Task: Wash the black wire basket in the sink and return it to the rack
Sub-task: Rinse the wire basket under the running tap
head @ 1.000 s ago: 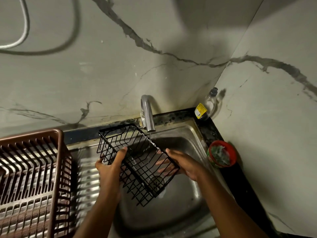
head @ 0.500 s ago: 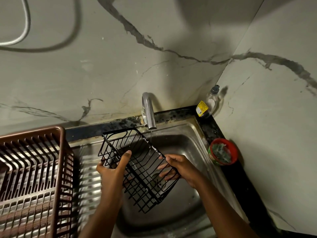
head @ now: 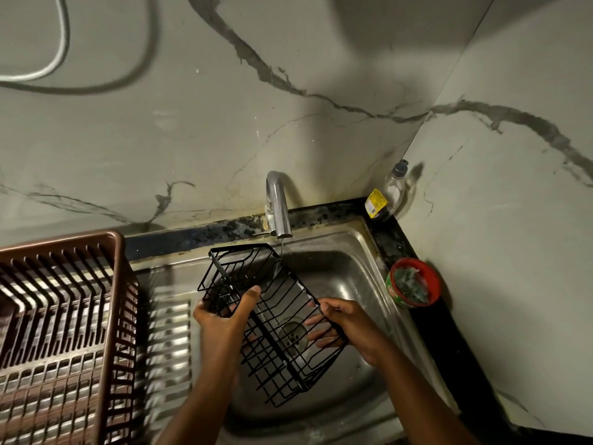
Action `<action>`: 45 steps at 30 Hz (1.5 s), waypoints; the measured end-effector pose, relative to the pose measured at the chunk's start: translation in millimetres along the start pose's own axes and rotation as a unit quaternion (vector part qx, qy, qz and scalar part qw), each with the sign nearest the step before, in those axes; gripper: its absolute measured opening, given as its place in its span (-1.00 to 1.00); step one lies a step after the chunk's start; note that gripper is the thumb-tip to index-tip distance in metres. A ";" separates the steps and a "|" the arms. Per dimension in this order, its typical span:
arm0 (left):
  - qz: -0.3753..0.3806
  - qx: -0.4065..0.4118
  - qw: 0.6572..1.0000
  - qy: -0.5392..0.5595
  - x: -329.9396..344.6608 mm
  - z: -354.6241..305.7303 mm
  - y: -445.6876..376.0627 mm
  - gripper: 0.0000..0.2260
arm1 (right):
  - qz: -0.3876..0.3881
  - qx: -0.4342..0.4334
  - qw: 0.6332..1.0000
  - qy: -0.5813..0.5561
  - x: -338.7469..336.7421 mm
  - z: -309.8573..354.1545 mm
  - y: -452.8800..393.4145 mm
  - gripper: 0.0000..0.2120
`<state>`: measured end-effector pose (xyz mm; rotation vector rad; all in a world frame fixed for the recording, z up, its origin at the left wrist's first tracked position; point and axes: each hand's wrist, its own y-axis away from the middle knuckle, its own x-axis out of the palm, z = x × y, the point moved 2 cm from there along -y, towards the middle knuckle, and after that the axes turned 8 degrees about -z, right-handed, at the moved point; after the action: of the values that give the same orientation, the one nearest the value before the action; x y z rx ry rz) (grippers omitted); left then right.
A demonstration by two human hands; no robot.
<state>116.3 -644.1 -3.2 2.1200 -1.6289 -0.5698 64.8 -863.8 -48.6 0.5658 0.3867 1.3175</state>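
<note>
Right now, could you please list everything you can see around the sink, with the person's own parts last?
Wire basket: one, black, held tilted over the sink basin, under the tap's thin stream.
Sink: one, steel, with a ribbed drainboard on its left.
Tap: one, chrome, at the back rim, running.
Drain: one, steel, in the basin floor, seen through the basket.
Dish rack: one, brown plastic, on the drainboard at far left.
Bottle: one, clear with yellow label, back right corner.
Tub: one, red with green label, on the counter right of the sink.
Hose: one, pale, on the wall at top left.
Left hand: one, gripping the basket's left side.
Right hand: one, gripping its right side.
</note>
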 end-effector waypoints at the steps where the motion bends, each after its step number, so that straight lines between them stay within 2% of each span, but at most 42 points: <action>1: 0.003 -0.003 1.000 0.002 -0.1 0.2 0.2 -0.03 | -0.001 -0.001 1.000 -0.001 0.1 -0.5 0.9 -0.71; 6: 0.002 -0.008 1.000 0.015 -2.9 -5.3 3.7 -0.05 | -0.024 -0.013 1.000 -0.010 5.7 3.4 2.3 -0.73; 11: -0.019 0.004 1.000 0.018 -7.4 -14.0 -1.0 0.11 | -0.093 -0.035 0.995 -0.028 6.4 7.7 -6.4 -0.78; 14: -0.028 0.008 0.999 0.018 -9.4 -19.6 -6.8 0.16 | -0.113 -0.016 0.993 -0.034 3.4 3.3 -8.9 -0.76; 17: -0.032 0.011 0.999 0.021 -11.5 -23.4 -13.3 0.25 | -0.121 0.027 0.990 -0.060 0.5 -8.0 -10.4 -0.65; 21: -0.037 0.017 0.999 0.026 -14.0 -23.2 -18.8 0.31 | -0.119 0.073 0.985 -0.098 4.6 -17.7 -9.1 -0.53; 25: -0.041 0.021 0.998 0.032 -14.1 -25.1 -19.4 0.33 | -0.090 0.072 0.986 -0.123 10.1 -15.8 -4.2 -0.56; 34: -0.035 0.029 0.998 0.043 -5.8 -26.9 -15.4 0.08 | -0.093 0.046 0.979 -0.175 17.5 -8.6 -3.6 -0.66; 45: -0.026 0.019 0.999 0.041 -4.7 -25.9 -21.3 0.22 | -0.081 0.044 0.975 -0.200 13.4 0.1 -4.1 -0.68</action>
<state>146.5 -632.7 7.1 2.1889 -1.5553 -0.4641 71.1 -851.4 -50.3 0.8391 0.1540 1.0036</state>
